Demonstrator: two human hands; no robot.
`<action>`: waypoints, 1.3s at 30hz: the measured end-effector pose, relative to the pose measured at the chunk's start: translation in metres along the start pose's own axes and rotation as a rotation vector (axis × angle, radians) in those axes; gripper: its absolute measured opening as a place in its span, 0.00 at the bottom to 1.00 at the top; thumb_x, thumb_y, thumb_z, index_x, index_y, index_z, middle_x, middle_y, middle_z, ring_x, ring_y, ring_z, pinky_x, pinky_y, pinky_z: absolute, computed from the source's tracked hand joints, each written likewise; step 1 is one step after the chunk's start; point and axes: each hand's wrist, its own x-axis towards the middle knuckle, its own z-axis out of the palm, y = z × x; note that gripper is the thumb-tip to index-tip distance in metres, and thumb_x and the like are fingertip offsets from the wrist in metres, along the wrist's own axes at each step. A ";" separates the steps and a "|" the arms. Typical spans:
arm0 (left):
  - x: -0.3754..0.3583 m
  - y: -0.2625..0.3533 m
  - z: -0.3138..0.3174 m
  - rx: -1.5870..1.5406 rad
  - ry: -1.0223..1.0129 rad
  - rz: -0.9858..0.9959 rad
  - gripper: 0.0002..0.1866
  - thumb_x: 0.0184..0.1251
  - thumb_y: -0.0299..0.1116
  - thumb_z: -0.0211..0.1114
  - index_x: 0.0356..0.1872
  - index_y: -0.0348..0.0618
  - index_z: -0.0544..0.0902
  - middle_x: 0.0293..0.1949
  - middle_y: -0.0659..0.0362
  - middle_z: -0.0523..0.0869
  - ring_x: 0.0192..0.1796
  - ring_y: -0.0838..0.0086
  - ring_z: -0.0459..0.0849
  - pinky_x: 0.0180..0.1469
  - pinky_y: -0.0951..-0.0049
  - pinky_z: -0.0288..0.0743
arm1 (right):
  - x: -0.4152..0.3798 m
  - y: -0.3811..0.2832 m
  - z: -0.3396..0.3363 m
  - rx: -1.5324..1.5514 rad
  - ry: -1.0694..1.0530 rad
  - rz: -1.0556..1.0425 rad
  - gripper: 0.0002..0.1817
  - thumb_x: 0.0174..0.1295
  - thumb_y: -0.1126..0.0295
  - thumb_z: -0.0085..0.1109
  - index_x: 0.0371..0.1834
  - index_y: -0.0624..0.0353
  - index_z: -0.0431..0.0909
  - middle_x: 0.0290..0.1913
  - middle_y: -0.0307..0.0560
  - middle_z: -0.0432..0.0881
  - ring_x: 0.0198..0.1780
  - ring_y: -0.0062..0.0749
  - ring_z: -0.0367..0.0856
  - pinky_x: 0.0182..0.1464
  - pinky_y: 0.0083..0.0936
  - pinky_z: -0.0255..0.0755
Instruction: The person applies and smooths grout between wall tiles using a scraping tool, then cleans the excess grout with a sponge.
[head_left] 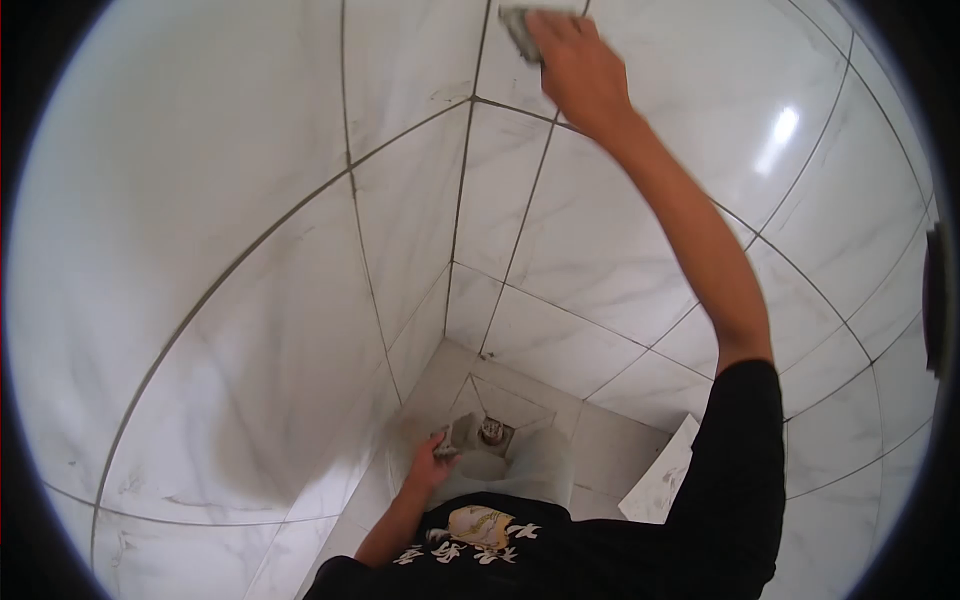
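Observation:
My right hand is raised high against the tiled wall just right of the corner. Its fingers are closed around a grey, dirt-smeared pad, which lies close to the tile near a dark joint. Low down in front of my body, my left hand is closed on a grey, stained object. I cannot tell what kind of object that is.
White marbled wall tiles with dark joints meet in a corner ahead. Grey floor tiles lie below, with a round drain near my legs. A loose piece of marbled tile leans at the right. A dark object hangs at the right edge.

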 end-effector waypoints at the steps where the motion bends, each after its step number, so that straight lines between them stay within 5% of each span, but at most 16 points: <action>1: 0.000 -0.003 -0.008 -0.023 0.089 0.021 0.13 0.70 0.39 0.61 0.51 0.47 0.80 0.43 0.59 0.88 0.43 0.67 0.88 0.34 0.64 0.87 | 0.029 0.007 0.013 -0.116 -0.064 0.021 0.29 0.46 0.82 0.58 0.58 0.59 0.76 0.56 0.47 0.79 0.55 0.45 0.76 0.46 0.38 0.78; 3: 0.003 0.002 -0.012 -0.054 0.050 0.000 0.13 0.70 0.39 0.61 0.51 0.47 0.80 0.44 0.59 0.88 0.45 0.68 0.88 0.34 0.64 0.87 | 0.077 0.014 0.029 -0.196 0.097 -0.012 0.11 0.56 0.75 0.56 0.42 0.65 0.80 0.49 0.55 0.80 0.53 0.48 0.77 0.44 0.36 0.79; 8: 0.016 0.007 -0.048 -0.150 0.005 0.027 0.13 0.69 0.38 0.62 0.51 0.48 0.79 0.44 0.59 0.88 0.44 0.68 0.88 0.34 0.65 0.87 | 0.092 0.020 0.098 -0.404 0.100 -0.083 0.17 0.57 0.71 0.56 0.48 0.67 0.79 0.55 0.56 0.79 0.56 0.47 0.76 0.57 0.38 0.72; 11: 0.020 0.011 -0.048 -0.244 -0.037 0.013 0.13 0.70 0.39 0.61 0.51 0.48 0.79 0.44 0.59 0.88 0.42 0.69 0.88 0.33 0.66 0.87 | 0.054 -0.009 0.112 -0.263 0.101 -0.029 0.18 0.58 0.70 0.55 0.50 0.68 0.79 0.55 0.56 0.79 0.57 0.47 0.76 0.60 0.39 0.70; 14: 0.021 0.010 -0.048 -0.237 -0.033 0.033 0.12 0.71 0.39 0.60 0.50 0.47 0.80 0.43 0.59 0.88 0.40 0.68 0.89 0.32 0.66 0.87 | -0.002 -0.045 0.124 -0.259 0.099 -0.042 0.21 0.57 0.68 0.59 0.53 0.68 0.80 0.54 0.58 0.81 0.57 0.49 0.77 0.60 0.38 0.71; 15: 0.018 0.011 -0.045 -0.220 -0.026 0.035 0.12 0.71 0.39 0.59 0.50 0.47 0.80 0.43 0.59 0.88 0.40 0.68 0.89 0.32 0.66 0.87 | -0.022 -0.049 0.140 -0.319 0.070 -0.072 0.20 0.48 0.77 0.59 0.48 0.68 0.79 0.55 0.56 0.78 0.53 0.48 0.75 0.42 0.35 0.76; 18: 0.016 0.011 -0.044 -0.201 -0.030 0.021 0.12 0.72 0.39 0.59 0.49 0.47 0.80 0.43 0.59 0.88 0.41 0.68 0.89 0.32 0.66 0.87 | -0.065 -0.078 0.145 -0.338 0.032 -0.079 0.22 0.50 0.74 0.58 0.51 0.72 0.78 0.57 0.61 0.77 0.53 0.50 0.74 0.46 0.34 0.74; 21: 0.020 0.011 -0.049 -0.190 -0.053 0.002 0.12 0.71 0.39 0.60 0.49 0.48 0.80 0.44 0.59 0.88 0.42 0.68 0.88 0.33 0.66 0.87 | -0.090 -0.092 0.148 -0.371 -0.055 -0.090 0.25 0.49 0.74 0.59 0.53 0.72 0.79 0.60 0.64 0.75 0.53 0.49 0.74 0.48 0.33 0.73; 28: 0.011 0.007 -0.042 -0.104 0.020 0.097 0.12 0.69 0.38 0.62 0.49 0.49 0.80 0.43 0.59 0.88 0.41 0.67 0.88 0.33 0.66 0.87 | -0.139 -0.118 0.105 -0.041 -0.625 -0.172 0.12 0.47 0.75 0.61 0.38 0.61 0.82 0.37 0.45 0.82 0.48 0.40 0.77 0.43 0.34 0.75; 33: 0.020 0.005 -0.053 -0.162 -0.042 0.056 0.12 0.69 0.38 0.62 0.50 0.48 0.80 0.41 0.59 0.88 0.40 0.67 0.88 0.33 0.65 0.87 | -0.092 -0.085 0.058 -0.033 -0.398 -0.071 0.13 0.48 0.76 0.61 0.39 0.61 0.81 0.41 0.43 0.82 0.48 0.37 0.76 0.44 0.31 0.75; 35: 0.024 0.009 -0.050 -0.138 -0.055 0.067 0.12 0.69 0.38 0.61 0.50 0.47 0.79 0.41 0.59 0.88 0.39 0.67 0.88 0.33 0.64 0.87 | -0.079 -0.070 0.052 -0.096 -0.190 -0.233 0.12 0.49 0.76 0.61 0.38 0.62 0.81 0.45 0.43 0.82 0.51 0.37 0.75 0.47 0.30 0.74; 39: 0.024 0.005 -0.044 -0.118 -0.012 0.053 0.12 0.71 0.38 0.60 0.50 0.47 0.79 0.43 0.57 0.88 0.39 0.67 0.88 0.32 0.64 0.87 | -0.058 -0.047 0.068 -0.176 -0.209 -0.482 0.10 0.53 0.73 0.59 0.38 0.59 0.82 0.48 0.40 0.82 0.54 0.34 0.73 0.50 0.27 0.70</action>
